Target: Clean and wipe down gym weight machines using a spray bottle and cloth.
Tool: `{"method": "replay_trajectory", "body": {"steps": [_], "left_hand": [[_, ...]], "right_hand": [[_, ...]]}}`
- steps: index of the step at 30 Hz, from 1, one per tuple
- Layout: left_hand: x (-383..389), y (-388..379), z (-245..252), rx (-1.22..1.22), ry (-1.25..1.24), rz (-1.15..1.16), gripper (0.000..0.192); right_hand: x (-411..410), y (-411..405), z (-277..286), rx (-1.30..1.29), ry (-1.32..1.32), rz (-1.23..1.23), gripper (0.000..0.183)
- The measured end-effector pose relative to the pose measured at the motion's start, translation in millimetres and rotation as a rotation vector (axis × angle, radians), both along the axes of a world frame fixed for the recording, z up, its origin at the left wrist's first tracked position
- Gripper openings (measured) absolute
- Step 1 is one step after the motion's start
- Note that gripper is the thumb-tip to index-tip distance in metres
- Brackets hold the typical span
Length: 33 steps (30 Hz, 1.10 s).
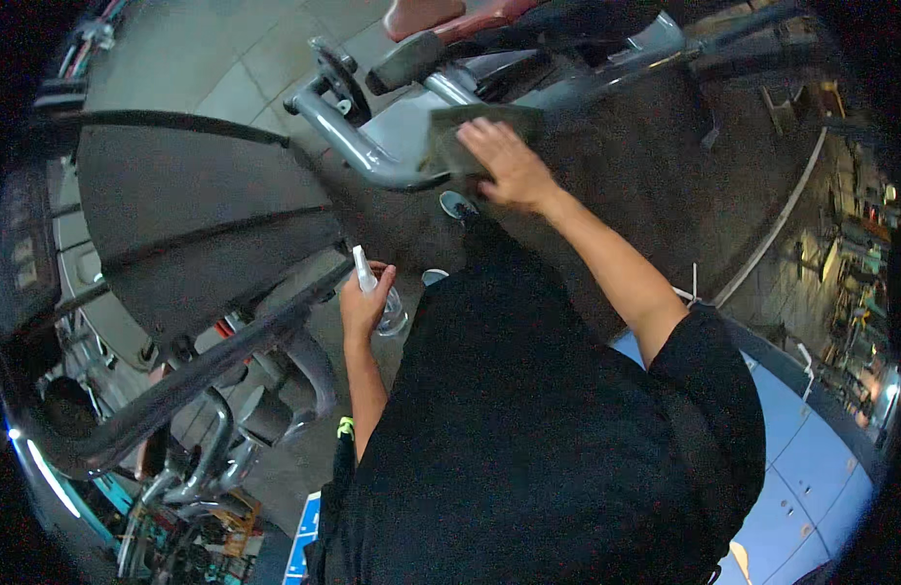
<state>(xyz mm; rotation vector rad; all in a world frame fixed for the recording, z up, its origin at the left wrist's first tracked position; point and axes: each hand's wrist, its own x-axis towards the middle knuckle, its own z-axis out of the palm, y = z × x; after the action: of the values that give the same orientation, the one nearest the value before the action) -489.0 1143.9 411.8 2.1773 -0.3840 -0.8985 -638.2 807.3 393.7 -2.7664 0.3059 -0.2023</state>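
Observation:
My left hand (pixel 362 303) is wrapped around a clear spray bottle (pixel 392 316) with a white trigger head, held upright near my left hip. My right hand (pixel 512 164) reaches forward, its fingers extended flat over a dark grey-green cloth (pixel 450 153). The cloth lies against the silver tubular frame (pixel 362 150) of a gym machine; its right edge is blurred. Beneath the hand, the covered part of the machine is hidden.
Red pads (pixel 425 16) top the gym machine. A large dark panel (pixel 209 172) and a thick dark bar (pixel 224 373) stand at left, with more silver-framed equipment (pixel 209 446) behind. Blue lockers (pixel 801 446) are at lower right. My shoes (pixel 457 205) are on dark flooring.

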Motion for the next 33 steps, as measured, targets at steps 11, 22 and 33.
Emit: {"method": "replay_trajectory", "body": {"steps": [11, 22, 33], "left_hand": [[10, -13, -2, -0.012, 0.016, -0.103, 0.030], [8, 8, 12, 0.028, 0.075, -0.042, 0.033], [5, 13, 0, -0.011, 0.059, -0.104, 0.028]], "right_hand": [[60, -3, -44, 0.427, -0.527, -1.288, 0.103], [37, -60, -54, 0.462, -0.627, -1.576, 0.082], [70, -21, -64, 0.292, -0.413, -1.676, 0.092]]}}
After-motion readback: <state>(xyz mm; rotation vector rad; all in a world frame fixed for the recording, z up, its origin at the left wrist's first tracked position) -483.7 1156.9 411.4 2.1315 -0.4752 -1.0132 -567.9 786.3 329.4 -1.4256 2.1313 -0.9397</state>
